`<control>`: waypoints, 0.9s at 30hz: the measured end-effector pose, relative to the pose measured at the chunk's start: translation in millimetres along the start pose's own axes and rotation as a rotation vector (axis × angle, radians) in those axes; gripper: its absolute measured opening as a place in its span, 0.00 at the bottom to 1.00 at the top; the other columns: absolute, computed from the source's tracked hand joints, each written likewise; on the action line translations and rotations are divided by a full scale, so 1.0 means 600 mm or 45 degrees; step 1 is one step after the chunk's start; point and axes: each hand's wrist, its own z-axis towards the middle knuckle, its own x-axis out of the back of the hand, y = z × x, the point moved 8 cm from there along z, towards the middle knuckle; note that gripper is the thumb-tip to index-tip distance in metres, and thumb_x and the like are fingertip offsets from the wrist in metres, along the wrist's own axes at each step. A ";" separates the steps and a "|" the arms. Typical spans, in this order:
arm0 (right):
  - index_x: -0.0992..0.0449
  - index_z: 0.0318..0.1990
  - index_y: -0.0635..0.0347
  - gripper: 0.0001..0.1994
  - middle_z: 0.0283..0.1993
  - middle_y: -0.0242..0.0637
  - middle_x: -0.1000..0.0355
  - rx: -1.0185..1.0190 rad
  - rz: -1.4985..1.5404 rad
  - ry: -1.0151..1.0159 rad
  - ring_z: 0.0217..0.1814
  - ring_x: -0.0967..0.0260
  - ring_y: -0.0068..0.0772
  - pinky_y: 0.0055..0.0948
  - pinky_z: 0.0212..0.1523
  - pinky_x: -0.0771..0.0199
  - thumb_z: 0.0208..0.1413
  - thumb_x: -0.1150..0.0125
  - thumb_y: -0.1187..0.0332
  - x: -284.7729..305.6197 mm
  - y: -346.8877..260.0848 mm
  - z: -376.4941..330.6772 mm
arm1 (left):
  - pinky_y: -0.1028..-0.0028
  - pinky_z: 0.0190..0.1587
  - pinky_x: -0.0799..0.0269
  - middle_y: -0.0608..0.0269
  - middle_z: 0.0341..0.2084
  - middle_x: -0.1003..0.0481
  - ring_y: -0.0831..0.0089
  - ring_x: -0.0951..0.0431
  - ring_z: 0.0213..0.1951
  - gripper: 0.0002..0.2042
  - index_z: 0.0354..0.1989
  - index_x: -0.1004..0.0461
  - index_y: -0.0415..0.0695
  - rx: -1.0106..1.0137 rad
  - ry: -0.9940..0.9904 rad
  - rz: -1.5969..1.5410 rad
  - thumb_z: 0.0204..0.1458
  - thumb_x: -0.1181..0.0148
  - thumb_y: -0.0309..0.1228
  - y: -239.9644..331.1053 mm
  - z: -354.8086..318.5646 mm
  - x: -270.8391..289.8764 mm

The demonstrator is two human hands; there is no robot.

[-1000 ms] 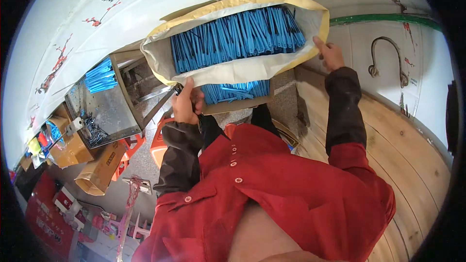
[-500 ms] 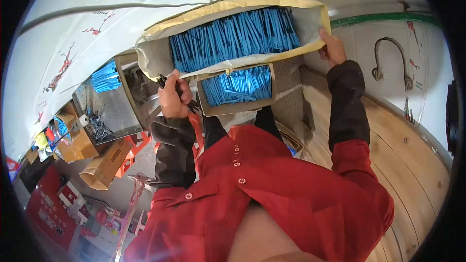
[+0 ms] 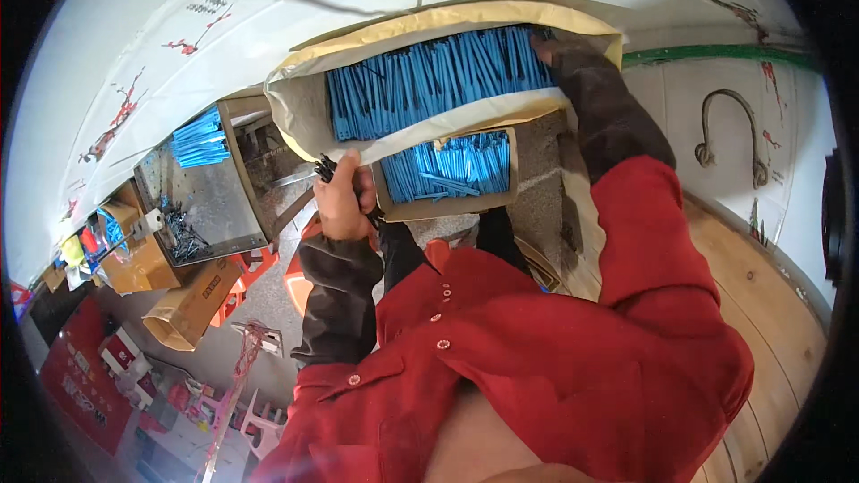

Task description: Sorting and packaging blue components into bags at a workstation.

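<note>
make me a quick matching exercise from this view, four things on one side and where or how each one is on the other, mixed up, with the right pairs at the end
Column one
1. left hand
2. right hand
3. metal tray
4. curved hook

Column two
A. by the white wall at the right
B. inside the right end of the yellow-edged bag
C. at the bag's near edge, gripping thin dark pieces
D. at the left, with blue strips and a dark heap in it

Right pairs: 1-C, 2-B, 3-D, 4-A
</note>
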 end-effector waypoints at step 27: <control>0.34 0.44 0.67 0.21 0.44 0.57 0.37 0.415 0.324 0.955 0.48 0.42 0.57 0.40 0.50 0.41 0.46 0.44 0.61 0.109 -0.083 -0.181 | 0.82 0.14 0.46 0.69 0.10 0.33 0.83 0.39 0.11 0.17 0.15 0.31 0.42 -0.355 0.324 0.299 0.40 0.37 0.43 0.096 0.020 0.138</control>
